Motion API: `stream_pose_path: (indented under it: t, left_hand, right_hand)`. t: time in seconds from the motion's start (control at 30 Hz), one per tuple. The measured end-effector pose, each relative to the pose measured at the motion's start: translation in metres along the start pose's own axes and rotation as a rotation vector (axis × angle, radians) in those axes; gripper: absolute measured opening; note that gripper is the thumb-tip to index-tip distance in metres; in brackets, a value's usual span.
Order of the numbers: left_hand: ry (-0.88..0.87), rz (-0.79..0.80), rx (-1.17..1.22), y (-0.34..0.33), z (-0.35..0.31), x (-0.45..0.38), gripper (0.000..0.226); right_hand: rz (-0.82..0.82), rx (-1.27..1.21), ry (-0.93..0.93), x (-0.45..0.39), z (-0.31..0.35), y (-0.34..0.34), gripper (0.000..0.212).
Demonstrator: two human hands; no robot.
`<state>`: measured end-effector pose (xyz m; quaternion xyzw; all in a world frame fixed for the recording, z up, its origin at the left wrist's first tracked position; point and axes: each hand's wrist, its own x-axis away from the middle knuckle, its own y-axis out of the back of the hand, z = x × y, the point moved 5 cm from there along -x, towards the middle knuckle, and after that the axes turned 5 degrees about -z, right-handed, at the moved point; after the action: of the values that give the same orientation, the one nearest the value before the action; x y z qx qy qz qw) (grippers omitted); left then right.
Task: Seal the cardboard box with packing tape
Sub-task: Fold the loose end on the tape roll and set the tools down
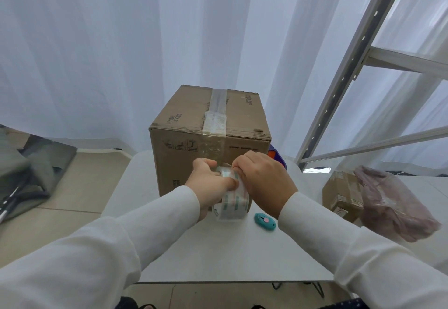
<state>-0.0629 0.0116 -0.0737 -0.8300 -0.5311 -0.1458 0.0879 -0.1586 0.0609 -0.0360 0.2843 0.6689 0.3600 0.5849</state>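
Soft, even daylight filters through the white curtains [97, 41] — shadows stay faint. Wide-angle bending warps the edges; the corners blur slightly.

A small teal cutter [265, 221] with a pink button is seen lying on the white table [218, 255]. To the right, a smaller carton [339, 194] is set well apart, and a pinkish plastic bag [392, 202] is propped against it. A white metal rack [363, 49] is seen rising on the right. White curtains [97, 41] are hung across the back. Grey fabric [31, 170] is heaped on the tan floor [72, 202] at left.
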Motion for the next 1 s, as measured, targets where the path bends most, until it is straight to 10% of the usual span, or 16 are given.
stream_pose_path:
  t: [1.0]
  left_hand:
    - [0.126, 0.085, 0.237, 0.001, -0.011, 0.009, 0.064]
  right_hand:
    - [-0.127, -0.119, 0.043, 0.005, -0.003, 0.008, 0.015]
